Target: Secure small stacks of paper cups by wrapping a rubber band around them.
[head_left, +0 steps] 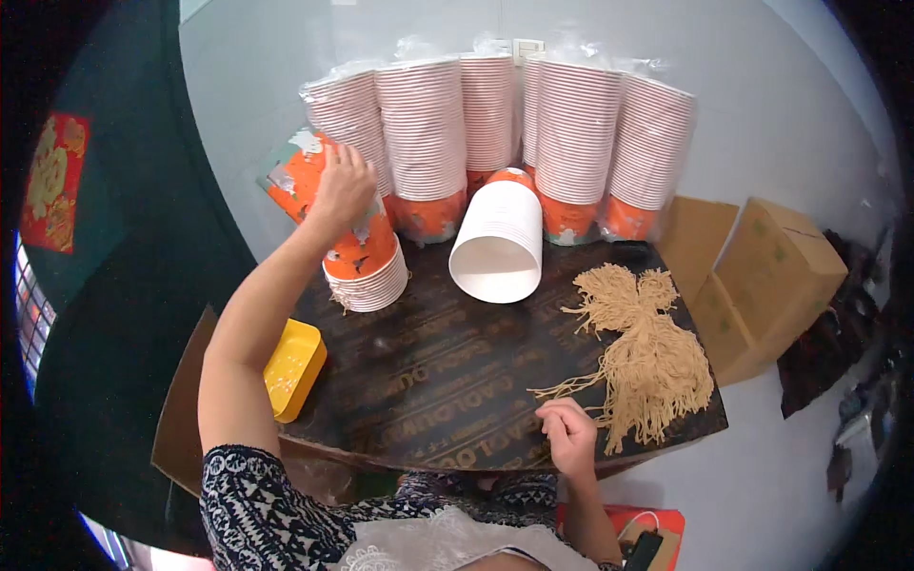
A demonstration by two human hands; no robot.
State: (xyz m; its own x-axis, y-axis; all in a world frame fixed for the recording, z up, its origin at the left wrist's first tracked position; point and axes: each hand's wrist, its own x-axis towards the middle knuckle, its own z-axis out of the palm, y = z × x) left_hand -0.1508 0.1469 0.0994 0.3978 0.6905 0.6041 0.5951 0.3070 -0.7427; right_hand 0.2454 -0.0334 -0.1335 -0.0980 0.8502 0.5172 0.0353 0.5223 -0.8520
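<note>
A tilted orange cup (303, 176) is being gripped by the curled left hand (347, 186) at the rim-down cup stack (366, 271), seemingly for control, while the right hand (571, 436) is being held bent beside tan strings (655, 371), its grip impossible to tell.

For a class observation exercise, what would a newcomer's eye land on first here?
Tall, plastic-wrapped cup stacks tower across the back of the dark table. In front, mid-table, nested white cups lie sideways, mouth toward the viewer. Bushy tan strings spread over the table's right side.
</note>
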